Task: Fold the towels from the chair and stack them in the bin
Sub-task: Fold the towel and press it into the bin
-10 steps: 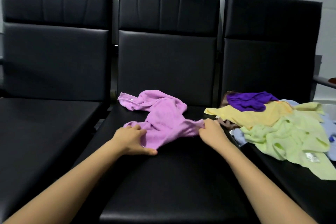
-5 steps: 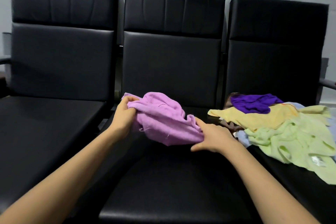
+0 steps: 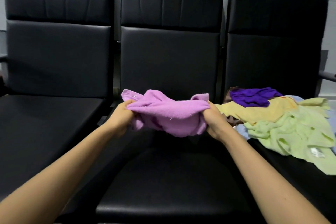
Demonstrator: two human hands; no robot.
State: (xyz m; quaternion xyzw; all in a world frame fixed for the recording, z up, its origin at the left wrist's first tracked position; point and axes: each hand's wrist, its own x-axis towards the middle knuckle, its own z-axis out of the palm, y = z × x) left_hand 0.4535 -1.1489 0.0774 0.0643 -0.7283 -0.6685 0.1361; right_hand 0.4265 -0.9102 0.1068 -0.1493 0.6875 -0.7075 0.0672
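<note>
A crumpled pink towel (image 3: pixel 167 112) hangs in the air above the middle black chair seat (image 3: pixel 163 187). My left hand (image 3: pixel 121 116) grips its left edge and my right hand (image 3: pixel 214 120) grips its right edge, with the cloth sagging between them. On the right chair lies a loose pile of towels: a light green towel (image 3: pixel 294 132) in front, a yellow towel (image 3: pixel 254 111) behind it, and a dark purple towel (image 3: pixel 252 96) on top at the back. No bin is in view.
Three black padded chairs stand side by side against a grey wall. The left chair seat (image 3: pixel 45 123) carries nothing. A metal armrest (image 3: pixel 327 75) sticks out at the far right. Bits of brown and pale blue cloth (image 3: pixel 240 129) show under the pile.
The pink towel lay on the middle seat a second ago. Both hands have gathered it, lifted it off the seat and moved apart, stretching it between them.
</note>
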